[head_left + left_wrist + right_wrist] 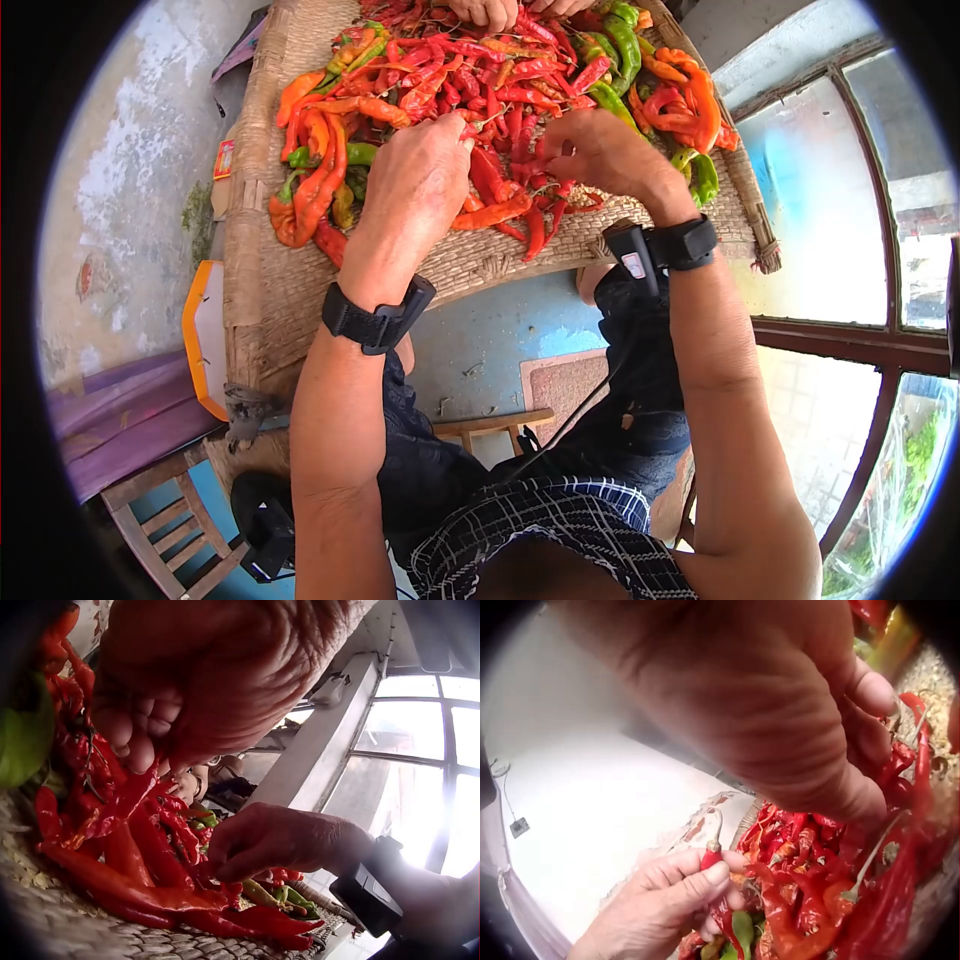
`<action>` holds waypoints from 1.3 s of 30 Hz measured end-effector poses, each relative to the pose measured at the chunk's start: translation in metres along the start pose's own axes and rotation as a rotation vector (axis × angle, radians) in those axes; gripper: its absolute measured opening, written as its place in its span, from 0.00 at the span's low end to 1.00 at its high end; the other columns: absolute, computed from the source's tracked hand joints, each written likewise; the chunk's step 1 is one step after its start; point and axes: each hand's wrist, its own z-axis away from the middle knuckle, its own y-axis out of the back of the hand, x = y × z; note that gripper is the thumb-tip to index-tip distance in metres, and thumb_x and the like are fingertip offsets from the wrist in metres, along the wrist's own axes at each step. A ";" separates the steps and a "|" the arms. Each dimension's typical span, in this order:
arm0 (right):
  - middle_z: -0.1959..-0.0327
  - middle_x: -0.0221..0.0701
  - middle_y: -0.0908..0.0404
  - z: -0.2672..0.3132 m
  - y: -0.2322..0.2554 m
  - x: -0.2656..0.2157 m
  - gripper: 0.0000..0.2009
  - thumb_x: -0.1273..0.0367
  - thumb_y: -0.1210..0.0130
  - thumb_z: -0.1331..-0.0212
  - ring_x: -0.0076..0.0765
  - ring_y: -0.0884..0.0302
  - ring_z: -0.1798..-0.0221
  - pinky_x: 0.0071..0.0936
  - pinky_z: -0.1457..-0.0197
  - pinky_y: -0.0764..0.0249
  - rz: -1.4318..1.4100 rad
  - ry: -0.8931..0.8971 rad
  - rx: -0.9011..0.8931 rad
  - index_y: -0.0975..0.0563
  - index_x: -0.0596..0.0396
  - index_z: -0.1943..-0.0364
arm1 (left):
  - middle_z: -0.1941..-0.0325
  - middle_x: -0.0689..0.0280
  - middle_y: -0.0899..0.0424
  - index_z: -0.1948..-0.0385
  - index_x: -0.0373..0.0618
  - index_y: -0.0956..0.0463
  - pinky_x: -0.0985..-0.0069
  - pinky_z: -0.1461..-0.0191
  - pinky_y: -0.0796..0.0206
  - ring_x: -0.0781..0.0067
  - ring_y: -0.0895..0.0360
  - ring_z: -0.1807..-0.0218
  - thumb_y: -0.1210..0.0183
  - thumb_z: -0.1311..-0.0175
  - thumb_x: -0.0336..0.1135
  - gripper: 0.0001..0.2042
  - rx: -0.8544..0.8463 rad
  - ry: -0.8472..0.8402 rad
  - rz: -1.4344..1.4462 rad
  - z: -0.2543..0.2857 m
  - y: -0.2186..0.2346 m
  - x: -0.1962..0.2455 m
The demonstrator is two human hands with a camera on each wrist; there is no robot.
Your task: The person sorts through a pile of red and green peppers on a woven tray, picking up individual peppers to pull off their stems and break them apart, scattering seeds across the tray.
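Red chili peppers (490,170) lie heaped on a woven mat (262,200). My left hand (420,185) is over the near left of the heap. Its thumb and fingers pinch a red chili pepper (718,911) near the stem, the stem pointing up. My right hand (610,155) reaches down into the heap on the right, fingers bent. In the right wrist view its fingertips (876,694) are right at red peppers with pale stems; I cannot tell whether they hold one. Another person's hands (490,12) touch the far side of the heap.
Orange-red peppers (310,190) and green peppers (625,50) lie along the mat's left and right sides. A window (830,200) stands at the right, a stained wall (130,150) at the left. Below the mat are my legs, a wooden stool (495,422) and a slatted chair (175,530).
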 end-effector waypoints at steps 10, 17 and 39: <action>0.76 0.37 0.20 -0.007 0.006 0.010 0.12 0.62 0.42 0.43 0.31 0.22 0.70 0.29 0.66 0.28 -0.071 -0.166 0.334 0.20 0.56 0.62 | 0.76 0.46 0.25 0.70 0.36 0.29 0.55 0.67 0.36 0.41 0.26 0.68 0.48 0.38 0.31 0.07 -0.004 0.015 -0.023 0.000 0.000 -0.002; 0.76 0.39 0.22 -0.004 -0.013 -0.002 0.11 0.63 0.39 0.52 0.43 0.24 0.72 0.33 0.66 0.29 0.106 -0.182 0.004 0.20 0.55 0.70 | 0.76 0.45 0.24 0.70 0.36 0.29 0.55 0.67 0.36 0.41 0.26 0.68 0.48 0.38 0.31 0.07 0.035 -0.051 0.003 -0.001 -0.002 -0.004; 0.71 0.37 0.20 -0.002 -0.024 -0.005 0.08 0.72 0.43 0.54 0.37 0.21 0.67 0.31 0.61 0.26 0.077 0.062 0.093 0.23 0.55 0.67 | 0.75 0.46 0.24 0.70 0.36 0.30 0.55 0.66 0.36 0.40 0.26 0.67 0.48 0.38 0.32 0.07 -0.020 0.010 -0.032 -0.001 0.002 0.001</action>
